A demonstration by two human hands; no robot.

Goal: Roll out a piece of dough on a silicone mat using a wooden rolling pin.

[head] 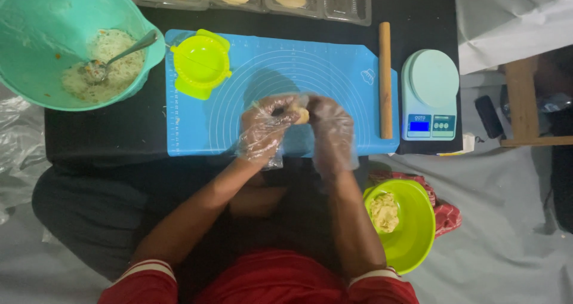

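Two plastic bowls: one teal [36,71], one lime green [418,232]. One blue silicone mat [334,65], one lime-green dumpling press [200,63], one wooden rolling pin [385,80], one white kitchen scale [430,95], one metal spoon [122,56], four clear plastic trays [256,2].

Smooth blue silicone mat [334,71], matt wooden rolling pin [385,80] (gloves: thin clear plastic).

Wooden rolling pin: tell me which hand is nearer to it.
Right. The right hand is just left of the rolling pin in the picture; the left hand lies farther away, beyond the right one.
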